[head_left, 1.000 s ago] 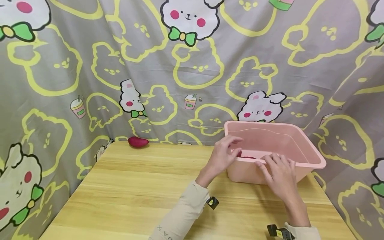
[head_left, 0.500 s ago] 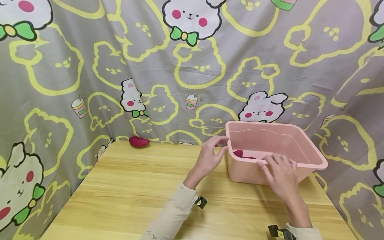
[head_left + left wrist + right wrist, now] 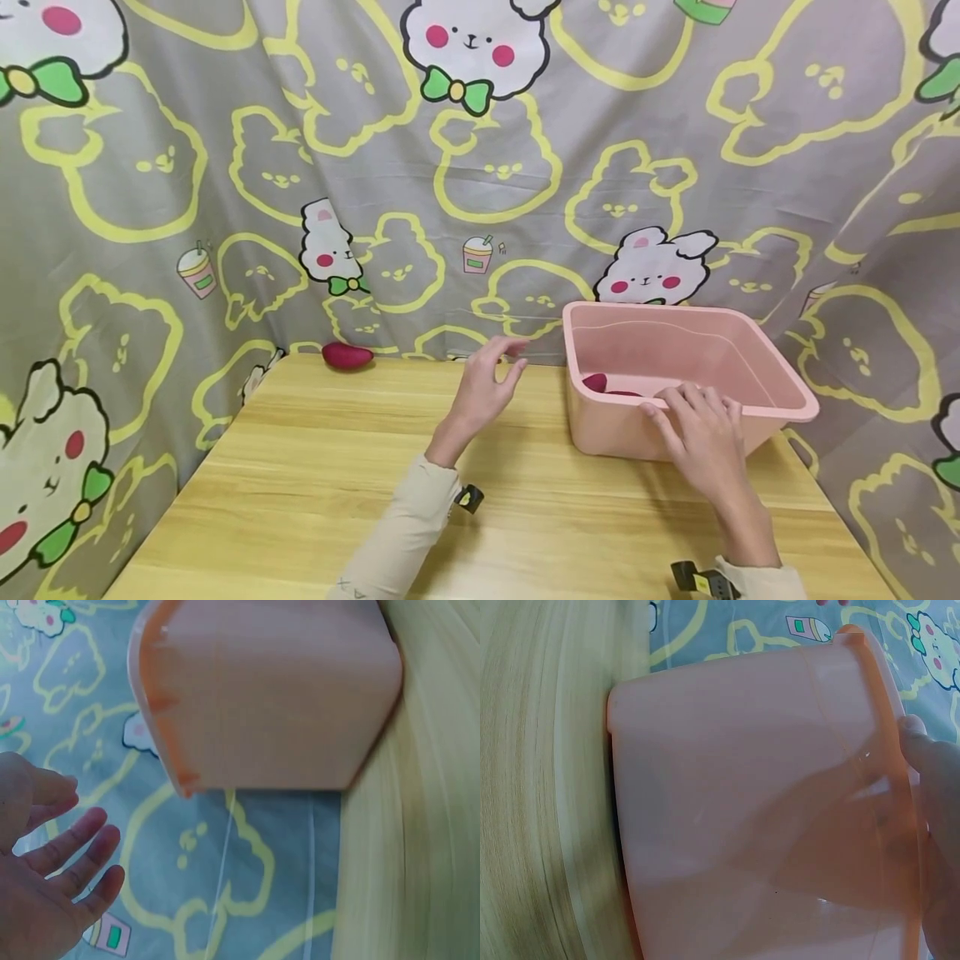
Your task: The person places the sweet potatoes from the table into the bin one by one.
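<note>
My left hand point(image 3: 480, 392) is in the air left of the pink plastic bin point(image 3: 660, 429), its fingers loosely bent and nothing in it. The left wrist view shows the same hand point(image 3: 52, 877) apart from the bin's side. Over the bin's near rim my right hand point(image 3: 703, 446) curls its fingers, with the thumb at the rim's outer side, as the right wrist view also shows. Inside the bin, a dark red sweet potato point(image 3: 595, 382) shows in part beside another dark red piece point(image 3: 622, 393), mostly hidden by the near wall. One more dark red sweet potato point(image 3: 347, 356) lies at the table's far left edge.
A pale wooden table point(image 3: 337, 475) bears the bin at its right. Behind and at both sides hangs a grey curtain point(image 3: 405, 175) printed with cartoon animals. Each wrist wears a black camera mount, such as the left one point(image 3: 469, 498).
My left hand has drawn out from over the bin's left end and moved left, now clear of the rim. The right hand stays on the near rim; the sweet potato at far left has not moved.
</note>
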Tool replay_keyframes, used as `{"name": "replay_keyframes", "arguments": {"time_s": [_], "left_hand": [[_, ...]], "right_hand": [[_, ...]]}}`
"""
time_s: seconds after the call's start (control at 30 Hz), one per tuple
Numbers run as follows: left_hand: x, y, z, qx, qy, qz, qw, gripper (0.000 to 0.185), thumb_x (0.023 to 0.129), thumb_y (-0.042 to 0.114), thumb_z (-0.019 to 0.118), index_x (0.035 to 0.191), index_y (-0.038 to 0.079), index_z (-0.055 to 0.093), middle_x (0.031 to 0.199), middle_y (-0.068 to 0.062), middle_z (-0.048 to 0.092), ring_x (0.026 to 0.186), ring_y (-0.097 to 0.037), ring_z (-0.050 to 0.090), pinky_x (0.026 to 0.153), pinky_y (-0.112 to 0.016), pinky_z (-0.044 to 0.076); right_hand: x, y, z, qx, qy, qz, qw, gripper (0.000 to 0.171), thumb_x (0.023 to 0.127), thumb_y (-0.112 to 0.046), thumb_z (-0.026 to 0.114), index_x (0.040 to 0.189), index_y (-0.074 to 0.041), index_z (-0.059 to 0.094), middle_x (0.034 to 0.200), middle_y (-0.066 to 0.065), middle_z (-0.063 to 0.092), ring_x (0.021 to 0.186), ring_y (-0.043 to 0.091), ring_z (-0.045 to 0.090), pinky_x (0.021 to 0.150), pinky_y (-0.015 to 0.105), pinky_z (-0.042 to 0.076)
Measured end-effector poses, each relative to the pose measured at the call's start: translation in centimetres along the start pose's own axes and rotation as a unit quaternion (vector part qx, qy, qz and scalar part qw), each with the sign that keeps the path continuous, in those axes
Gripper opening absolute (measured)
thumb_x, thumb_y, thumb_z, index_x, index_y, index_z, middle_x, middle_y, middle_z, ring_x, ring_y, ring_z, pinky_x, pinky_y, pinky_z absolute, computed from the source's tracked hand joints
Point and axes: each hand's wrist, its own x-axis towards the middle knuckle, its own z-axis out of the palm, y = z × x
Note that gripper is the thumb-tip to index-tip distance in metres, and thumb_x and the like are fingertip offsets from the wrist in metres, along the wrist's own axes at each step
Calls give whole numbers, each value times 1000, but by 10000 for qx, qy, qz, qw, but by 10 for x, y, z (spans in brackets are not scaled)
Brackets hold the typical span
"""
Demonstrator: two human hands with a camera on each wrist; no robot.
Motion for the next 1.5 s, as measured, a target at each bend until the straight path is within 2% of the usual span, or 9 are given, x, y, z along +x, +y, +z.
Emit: {"name": "replay_keyframes", "arguments": {"time_s": [0.2, 0.37, 0.5, 0.67, 0.87, 1.17, 1.5], "left_hand": [[-4, -11, -14, 99, -109, -237, 9996, 26, 98, 7, 69, 124, 7, 69, 116, -5, 69, 105, -23, 66, 90, -36, 53], [-6, -23, -23, 249, -50, -190, 9995, 26, 97, 3, 69, 123, 6, 69, 115, -8, 70, 104, -26, 66, 90, -41, 54], [-9, -34, -30, 383, 41, -181, 9991, 27, 94, 2, 72, 121, 3, 70, 114, -12, 70, 104, -34, 66, 91, -44, 54], [-13, -50, -37, 807, -9, -338, 9962, 27, 94, 9, 75, 120, 5, 70, 115, -10, 69, 104, -28, 65, 90, -40, 54], [-18, -66, -45, 1038, -7, -378, 9939, 28, 92, 9, 77, 119, 6, 70, 116, -11, 69, 103, -26, 65, 89, -44, 54], [-22, -81, -61, 1095, -60, -791, 9908, 30, 93, 1, 73, 122, 5, 70, 117, -13, 68, 108, -33, 63, 93, -46, 51], [-28, -95, -83, 1344, 29, -881, 9870, 32, 92, 3, 75, 123, 3, 70, 120, -16, 66, 113, -35, 61, 97, -49, 49]], "right_hand": [[-2, 1, 1, 10, -36, 31, 10000, 16, 96, -30, 71, 100, -15, 66, 96, 6, 60, 97, 34, 49, 89, 61, 28], [-3, 2, 1, 41, -45, 66, 10000, 17, 97, -31, 70, 102, -15, 67, 96, 6, 59, 99, 34, 50, 89, 61, 27], [-3, 3, 1, 23, -42, 54, 10000, 17, 97, -32, 71, 101, -16, 67, 97, 6, 60, 99, 34, 50, 89, 61, 28], [-3, 5, 1, 29, -60, 56, 10000, 17, 96, -32, 71, 100, -16, 66, 97, 5, 60, 99, 34, 50, 90, 62, 28], [-4, 5, 3, 16, -86, 39, 10000, 17, 96, -31, 71, 99, -15, 66, 95, 5, 58, 97, 33, 49, 91, 63, 28], [-5, 5, 2, 41, -73, 75, 9999, 17, 97, -32, 70, 101, -16, 67, 96, 4, 59, 99, 34, 50, 91, 62, 28], [1, 6, 1, -28, -24, -37, 10000, 17, 96, -32, 71, 100, -16, 65, 96, 3, 58, 96, 31, 49, 87, 58, 28]]}}
